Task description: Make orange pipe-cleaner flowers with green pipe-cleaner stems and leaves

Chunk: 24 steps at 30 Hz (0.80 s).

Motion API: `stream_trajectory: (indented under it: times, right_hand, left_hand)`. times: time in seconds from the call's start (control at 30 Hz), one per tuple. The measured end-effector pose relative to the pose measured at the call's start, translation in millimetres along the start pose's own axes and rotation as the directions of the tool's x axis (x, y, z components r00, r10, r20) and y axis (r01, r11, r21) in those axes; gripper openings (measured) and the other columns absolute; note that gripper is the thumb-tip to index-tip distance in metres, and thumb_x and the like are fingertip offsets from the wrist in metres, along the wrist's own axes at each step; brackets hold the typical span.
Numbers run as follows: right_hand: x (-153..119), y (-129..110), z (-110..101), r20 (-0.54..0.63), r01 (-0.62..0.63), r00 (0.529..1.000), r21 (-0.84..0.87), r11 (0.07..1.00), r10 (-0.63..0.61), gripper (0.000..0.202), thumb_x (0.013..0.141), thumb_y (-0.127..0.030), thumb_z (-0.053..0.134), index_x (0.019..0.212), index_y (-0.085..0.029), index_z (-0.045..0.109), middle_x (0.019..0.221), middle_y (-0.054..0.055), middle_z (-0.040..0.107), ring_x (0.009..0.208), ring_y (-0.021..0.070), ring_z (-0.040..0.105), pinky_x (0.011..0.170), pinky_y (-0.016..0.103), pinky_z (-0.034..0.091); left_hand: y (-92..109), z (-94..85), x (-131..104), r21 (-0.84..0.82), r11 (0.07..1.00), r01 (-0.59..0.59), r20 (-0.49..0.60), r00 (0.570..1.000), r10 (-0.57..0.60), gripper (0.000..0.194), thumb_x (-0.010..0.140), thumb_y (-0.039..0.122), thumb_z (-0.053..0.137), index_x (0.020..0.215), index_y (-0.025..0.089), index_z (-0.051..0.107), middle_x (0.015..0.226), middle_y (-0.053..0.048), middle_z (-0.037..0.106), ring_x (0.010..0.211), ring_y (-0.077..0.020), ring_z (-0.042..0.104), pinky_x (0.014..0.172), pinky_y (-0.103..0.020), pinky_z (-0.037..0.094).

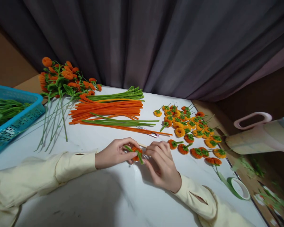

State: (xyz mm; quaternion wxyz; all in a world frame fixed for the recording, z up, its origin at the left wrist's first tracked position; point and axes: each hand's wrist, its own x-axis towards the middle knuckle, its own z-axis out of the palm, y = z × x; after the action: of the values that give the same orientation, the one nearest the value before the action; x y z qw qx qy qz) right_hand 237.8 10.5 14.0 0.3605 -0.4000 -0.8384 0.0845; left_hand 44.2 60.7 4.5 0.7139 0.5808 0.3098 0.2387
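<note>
My left hand (115, 154) is closed, pinching a small orange pipe-cleaner flower (136, 149) with green pipe-cleaner strips across it. Close beside it, the fingers of my right hand (164, 164) are curled around a thin pale stick (142, 145), whose end points toward the flower. Part of the stick is hidden in the hand. Beyond both hands lie a pile of orange pipe cleaners (109, 108) and some green pipe cleaners (130, 94). A small pair of scissors (153, 135) is partly covered by the nearest strands.
Several orange and yellow flower heads (180, 131) lie at right, near a roll of green tape (239, 188). A pitcher (257, 137) stands beyond the table's right edge. At left are a blue basket (16, 126) of green pieces and a bunch of orange flowers (67, 74).
</note>
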Motion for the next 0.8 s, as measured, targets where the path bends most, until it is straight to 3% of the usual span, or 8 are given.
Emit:
stream_trajectory:
  times: [0.13,0.4,0.57,0.7,0.8]
  right_hand:
    - [-1,2,3,-0.012,0.049,0.999,-0.033,0.998,-0.049,0.015,0.082,-0.006,0.046,0.091,-0.017,0.051,0.082,0.006,0.061,0.082,0.02,0.051,0.074,0.037,0.034]
    - [-2,2,8,-0.015,-0.01,1.0,0.074,0.997,0.011,0.016,0.084,-0.004,0.042,0.086,-0.017,0.051,0.076,0.004,0.059,0.078,0.0172,0.051,0.072,0.035,0.035]
    - [0,6,8,-0.048,0.004,0.999,0.133,0.991,0.002,0.013,0.082,-0.005,0.047,0.087,-0.016,0.052,0.078,0.005,0.059,0.078,0.0172,0.052,0.071,0.035,0.037]
    - [-3,10,5,-0.105,0.17,0.98,-0.007,0.985,-0.17,0.018,0.079,-0.002,0.046,0.089,-0.014,0.055,0.079,0.006,0.064,0.081,0.0191,0.054,0.072,0.038,0.038]
    - [-3,12,1,-0.083,0.343,0.928,-0.196,0.919,-0.364,0.02,0.082,-0.004,0.043,0.088,-0.012,0.06,0.079,0.007,0.068,0.082,0.0194,0.057,0.073,0.038,0.038]
  left_hand:
    - [-2,-0.1,-2,0.03,1.0,-0.006,0.057,0.998,0.004,0.023,0.079,0.023,0.062,0.099,0.013,0.055,0.086,-0.003,0.059,0.07,-0.0112,0.061,0.068,-0.026,0.054]
    - [-4,0.8,-3,0.109,0.991,-0.075,0.06,0.996,0.068,0.017,0.077,0.018,0.063,0.092,0.013,0.057,0.093,-0.006,0.061,0.079,-0.0131,0.061,0.074,-0.027,0.053]
    - [-4,0.4,-1,0.001,1.0,-0.023,0.06,0.998,0.023,0.021,0.079,0.023,0.063,0.095,0.011,0.057,0.083,-0.005,0.064,0.07,-0.0131,0.063,0.067,-0.028,0.055]
    - [-1,-0.3,0,-0.112,0.993,0.041,0.035,0.999,-0.037,0.028,0.076,0.03,0.066,0.094,0.011,0.058,0.082,-0.005,0.063,0.064,-0.0133,0.064,0.063,-0.029,0.056]
    - [0,-0.3,1,-0.147,0.987,0.07,0.031,0.997,-0.066,0.031,0.075,0.033,0.068,0.093,0.01,0.058,0.078,-0.004,0.064,0.064,-0.0135,0.064,0.064,-0.03,0.057]
